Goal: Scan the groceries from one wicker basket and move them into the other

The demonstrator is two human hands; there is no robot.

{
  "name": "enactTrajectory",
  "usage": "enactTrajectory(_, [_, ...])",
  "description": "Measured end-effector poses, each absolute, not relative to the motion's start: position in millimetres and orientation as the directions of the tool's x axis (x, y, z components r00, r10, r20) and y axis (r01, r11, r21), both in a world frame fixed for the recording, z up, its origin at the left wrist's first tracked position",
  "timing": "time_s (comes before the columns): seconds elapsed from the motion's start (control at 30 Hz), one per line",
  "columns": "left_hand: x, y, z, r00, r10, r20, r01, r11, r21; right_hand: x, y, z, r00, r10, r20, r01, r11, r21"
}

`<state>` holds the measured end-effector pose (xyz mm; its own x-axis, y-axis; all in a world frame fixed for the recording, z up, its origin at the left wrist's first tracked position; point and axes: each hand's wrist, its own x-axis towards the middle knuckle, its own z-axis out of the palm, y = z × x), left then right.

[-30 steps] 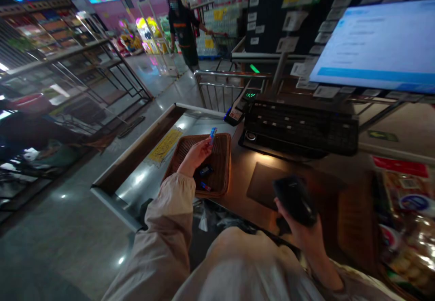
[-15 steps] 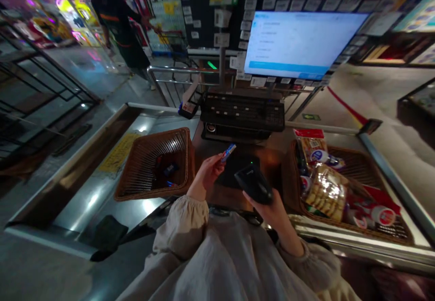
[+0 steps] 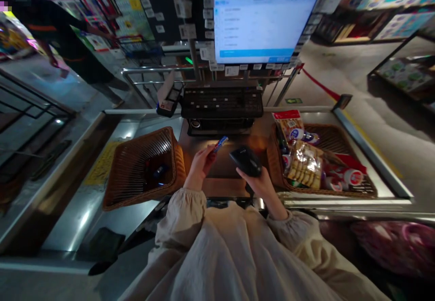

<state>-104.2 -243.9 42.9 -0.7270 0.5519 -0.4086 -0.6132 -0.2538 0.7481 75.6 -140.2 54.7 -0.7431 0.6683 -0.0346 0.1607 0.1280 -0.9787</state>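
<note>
Over the middle of the checkout counter, my left hand [image 3: 201, 163] pinches a small blue packet [image 3: 221, 143] at one end; its label is too small to read. My right hand [image 3: 260, 185] is closed around a black barcode scanner [image 3: 245, 160], whose head tilts toward the packet without touching it. Left of my hands stands a brown wicker basket [image 3: 178, 156] with a few small dark and blue items [image 3: 159, 171] at its bottom. A second wicker basket [image 3: 340, 133] on the right holds sliced bread in a clear bag [image 3: 305, 167], a red-topped bag [image 3: 288, 122] and several tubs [image 3: 353, 177].
A keyboard [image 3: 222, 102] lies behind my hands, below a lit monitor [image 3: 265, 29] ringed with barcode labels. A card terminal [image 3: 168, 104] stands left of the keyboard. Metal rails [image 3: 152, 70] run behind the counter. Another person [image 3: 68, 47] walks at the far left.
The camera view has shifted, with the scene sliding left. Both hands keep hold of the packet and the scanner. The green light on the scanner no longer shows. The other person has taken a step.
</note>
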Motion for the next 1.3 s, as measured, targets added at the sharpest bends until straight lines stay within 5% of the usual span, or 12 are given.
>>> enactTrajectory(1.3, [-90.6,-255.0,38.6,-0.709,0.532,-0.464,-0.648,-0.229,0.727,83.6,-152.0,43.1,-0.779,0.626,-0.039,0.144,0.118,-0.983])
